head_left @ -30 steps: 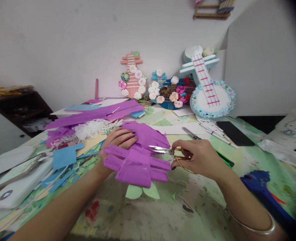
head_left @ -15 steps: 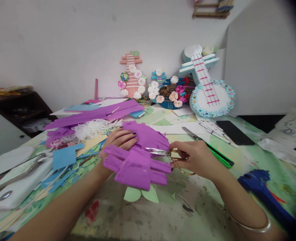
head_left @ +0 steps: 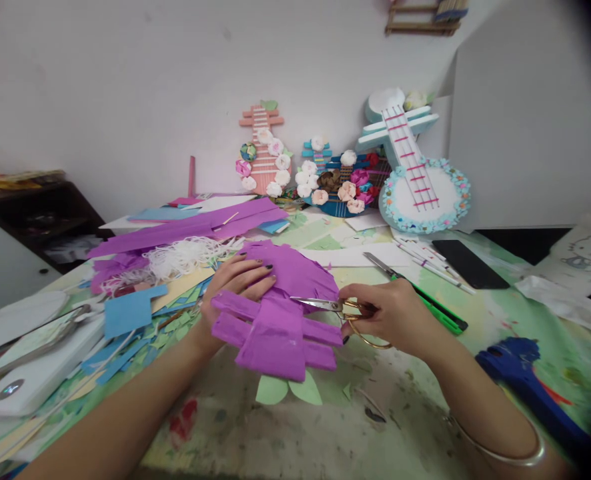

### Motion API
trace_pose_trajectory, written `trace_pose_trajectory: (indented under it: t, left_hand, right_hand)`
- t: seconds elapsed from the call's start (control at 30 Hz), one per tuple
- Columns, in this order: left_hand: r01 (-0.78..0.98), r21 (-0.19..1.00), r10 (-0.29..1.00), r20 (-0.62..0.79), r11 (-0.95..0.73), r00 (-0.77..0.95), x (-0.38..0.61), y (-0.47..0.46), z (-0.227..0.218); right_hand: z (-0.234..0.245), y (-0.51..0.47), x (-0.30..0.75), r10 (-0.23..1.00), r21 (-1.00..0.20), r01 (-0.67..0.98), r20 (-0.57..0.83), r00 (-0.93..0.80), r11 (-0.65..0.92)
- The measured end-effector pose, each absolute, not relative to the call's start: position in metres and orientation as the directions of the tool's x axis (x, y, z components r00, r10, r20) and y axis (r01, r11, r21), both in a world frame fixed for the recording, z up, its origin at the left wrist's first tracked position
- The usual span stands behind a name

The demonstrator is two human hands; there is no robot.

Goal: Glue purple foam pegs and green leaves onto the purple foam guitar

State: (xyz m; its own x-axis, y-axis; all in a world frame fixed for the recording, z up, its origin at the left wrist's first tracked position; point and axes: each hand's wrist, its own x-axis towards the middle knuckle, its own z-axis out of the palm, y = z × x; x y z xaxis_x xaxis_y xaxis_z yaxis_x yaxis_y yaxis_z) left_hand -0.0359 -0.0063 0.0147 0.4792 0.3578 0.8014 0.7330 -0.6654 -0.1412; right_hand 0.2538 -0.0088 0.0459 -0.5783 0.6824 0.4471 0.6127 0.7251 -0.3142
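Observation:
Under my left hand [head_left: 243, 279] is a purple paper-covered model lute [head_left: 278, 330], lying with its pegs and neck toward me. My left fingers lie bent over its edge where the neck meets the rounded body, gripping it; the thumb is hidden. Two pale green paper leaves [head_left: 288, 389] stick out from the near end. In my right hand [head_left: 393, 317] are gold-handled scissors [head_left: 320, 304], with fingers through the loops. Their blades look nearly together and lie across the purple paper at the body's near edge.
A green utility knife [head_left: 433, 307], a black phone [head_left: 470, 265] and a blue glue gun [head_left: 525, 380] lie to the right. White string [head_left: 188, 259], purple paper [head_left: 190, 225] and blue scraps [head_left: 128, 313] cover the left. Decorated model lutes [head_left: 420, 180] lean against the wall.
The purple lute's near end has swung slightly to the right with its leaves. The scissor blades have come closer together. Both hands stay nearly in place.

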Motion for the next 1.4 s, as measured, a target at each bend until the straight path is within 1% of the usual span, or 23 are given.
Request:
trace_pose_trajectory:
  t: [0.2, 0.33, 0.4, 0.47, 0.57, 0.63, 0.67, 0.73, 0.77, 0.8, 0.83, 0.87, 0.9, 0.93, 0.97, 1.03, 1.1, 1.17, 1.3, 1.4]
  left_hand:
    - [0.736, -0.163, 0.355, 0.795, -0.657, 0.492, -0.036, -0.006, 0.012]
    - [0.743, -0.168, 0.344, 0.806, -0.648, 0.482, -0.036, -0.006, 0.012]
    - [0.738, -0.188, 0.319, 0.813, -0.647, 0.487, -0.036, -0.005, 0.013]
    - [0.731, -0.212, 0.295, 0.815, -0.649, 0.498, -0.037, -0.005, 0.013]
    - [0.72, -0.244, 0.279, 0.805, -0.65, 0.524, -0.037, -0.005, 0.014]
    - [0.715, -0.265, 0.271, 0.797, -0.647, 0.54, -0.037, -0.006, 0.014]
    - [0.716, -0.272, 0.267, 0.796, -0.643, 0.543, -0.036, -0.006, 0.015]
    - [0.717, -0.284, 0.256, 0.8, -0.636, 0.543, -0.034, -0.007, 0.016]
    - [0.717, -0.29, 0.246, 0.803, -0.634, 0.543, -0.032, -0.007, 0.016]
    - [0.714, -0.297, 0.235, 0.806, -0.634, 0.544, -0.031, -0.008, 0.016]
    - [0.71, -0.304, 0.223, 0.808, -0.635, 0.546, -0.03, -0.008, 0.016]
    - [0.705, -0.309, 0.216, 0.808, -0.638, 0.549, -0.029, -0.008, 0.016]
    - [0.7, -0.31, 0.213, 0.806, -0.644, 0.553, -0.028, -0.008, 0.015]
    - [0.694, -0.307, 0.215, 0.803, -0.652, 0.557, -0.027, -0.008, 0.015]
    - [0.689, -0.3, 0.221, 0.799, -0.66, 0.559, -0.026, -0.008, 0.014]
    - [0.68, -0.291, 0.236, 0.787, -0.673, 0.57, -0.024, -0.009, 0.014]
    - [0.67, -0.303, 0.24, 0.771, -0.678, 0.59, -0.022, -0.01, 0.013]
    - [0.661, -0.32, 0.234, 0.759, -0.679, 0.608, -0.019, -0.011, 0.013]
    - [0.643, -0.333, 0.207, 0.76, -0.689, 0.616, -0.016, -0.011, 0.012]
    - [0.644, -0.327, 0.226, 0.749, -0.691, 0.623, -0.016, -0.012, 0.012]
  right_hand:
    - [0.046, -0.01, 0.253, 0.718, -0.416, 0.586, 0.443, -0.537, 0.695]
    - [0.047, -0.008, 0.255, 0.785, -0.449, 0.649, 0.433, -0.442, 0.614]
    - [0.047, -0.004, 0.259, 0.835, -0.45, 0.714, 0.407, -0.371, 0.537]
    - [0.045, 0.003, 0.265, 0.903, -0.412, 0.822, 0.344, -0.259, 0.393]
    - [0.037, 0.017, 0.276, 0.968, -0.245, 0.96, 0.236, -0.079, 0.138]
    - [0.029, 0.025, 0.282, 0.98, -0.159, 0.986, 0.195, -0.027, 0.059]
    - [0.026, 0.028, 0.283, 0.982, -0.14, 0.989, 0.189, -0.019, 0.046]
    - [0.023, 0.027, 0.28, 0.974, -0.155, 0.985, 0.222, -0.043, 0.079]
    - [0.023, 0.025, 0.276, 0.959, -0.187, 0.974, 0.275, -0.076, 0.13]
    - [0.025, 0.021, 0.271, 0.93, -0.238, 0.947, 0.345, -0.125, 0.215]
    - [0.028, 0.015, 0.264, 0.885, -0.298, 0.894, 0.425, -0.189, 0.334]
    - [0.031, 0.009, 0.257, 0.824, -0.361, 0.807, 0.508, -0.251, 0.468]
    - [0.034, 0.002, 0.249, 0.761, -0.417, 0.685, 0.563, -0.321, 0.597]
    - [0.036, -0.004, 0.241, 0.708, -0.456, 0.566, 0.594, -0.382, 0.687]
    - [0.037, -0.009, 0.234, 0.67, -0.471, 0.485, 0.607, -0.427, 0.736]
    - [0.036, -0.017, 0.224, 0.62, -0.464, 0.411, 0.6, -0.505, 0.785]
    - [0.032, -0.019, 0.218, 0.597, -0.449, 0.394, 0.581, -0.554, 0.802]
    - [0.028, -0.019, 0.216, 0.597, -0.461, 0.382, 0.56, -0.574, 0.801]
    - [0.028, -0.018, 0.217, 0.644, -0.563, 0.339, 0.529, -0.553, 0.754]
    - [0.031, -0.019, 0.221, 0.691, -0.646, 0.293, 0.532, -0.489, 0.705]
